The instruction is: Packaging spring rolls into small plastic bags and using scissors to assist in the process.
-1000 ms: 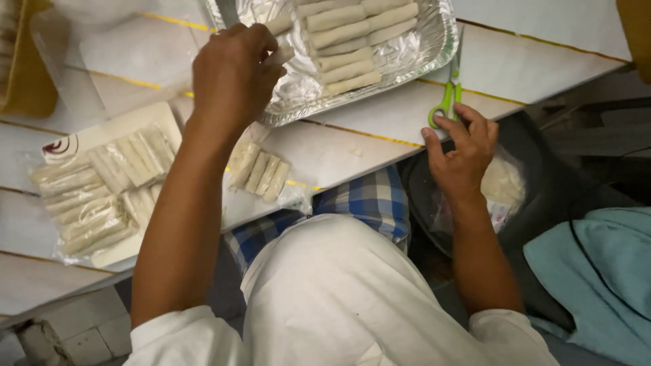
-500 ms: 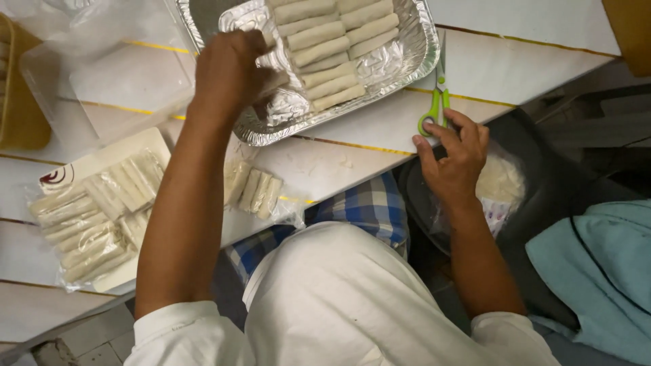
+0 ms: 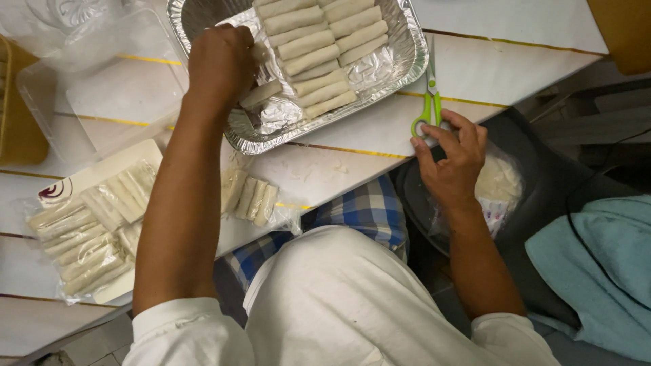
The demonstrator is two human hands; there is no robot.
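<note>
Presently: left hand [image 3: 220,64] closed round one pale, soft pastry roll [image 3: 261,95] over the crinkled silver foil tray [image 3: 407,47], probably light and crushable, best held mid-length; right hand [image 3: 451,159] loosely curled, fingertips on the green-handled scissors [image 3: 428,112] at the table edge.

Rolls [image 3: 319,51] in tray [image 3: 407,54]; scissors [image 3: 429,102] right.

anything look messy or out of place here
Mostly tidy. The rolls lie in neat rows in the foil tray, except one roll under the left hand, which sits askew. A few pale crumbs dot the table. The scissors lie close to the table edge by the right hand.
</note>
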